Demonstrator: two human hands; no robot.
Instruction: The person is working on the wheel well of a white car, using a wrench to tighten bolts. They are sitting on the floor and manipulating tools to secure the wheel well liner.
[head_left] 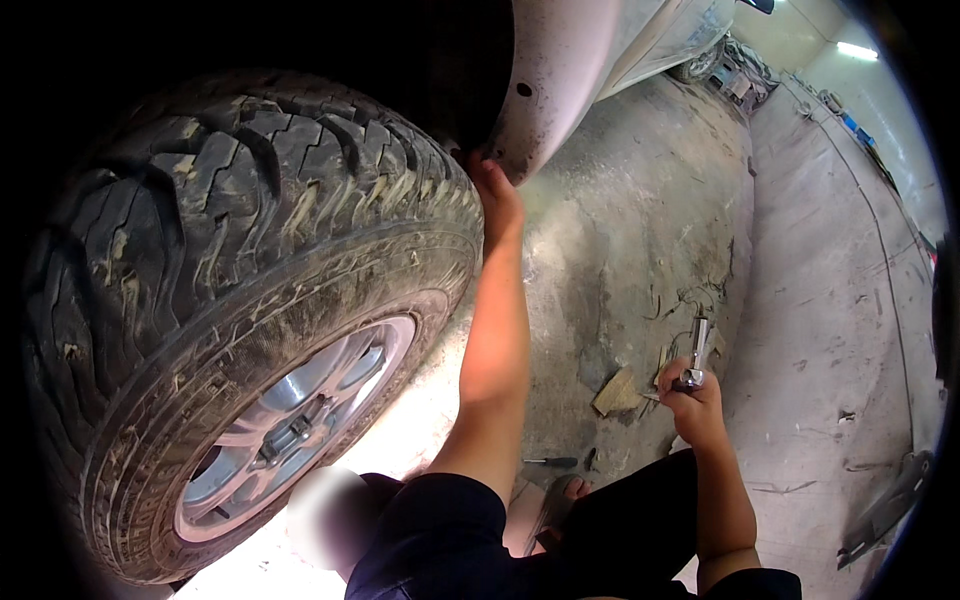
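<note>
A large muddy black tyre (270,230) on a silver alloy wheel (285,430) fills the left of the view. My left arm stretches up along its right side. At the lower tip of the pale fender (545,80), my left hand (500,200) reaches in beside the tread; most of its fingers are hidden there, and I cannot make out a grip. Lower right, my right hand (685,400) is closed around a chrome socket wrench (698,345), which points upward away from the wheel. The wheel well above the tyre is black with shadow.
On the stained concrete floor (620,270) lie a torn piece of cardboard (618,392) and a dark-handled screwdriver (552,462). A long black part (888,508) rests at the lower right, by the pale wall (820,270). Another wheel (698,66) and assorted clutter stand at the back.
</note>
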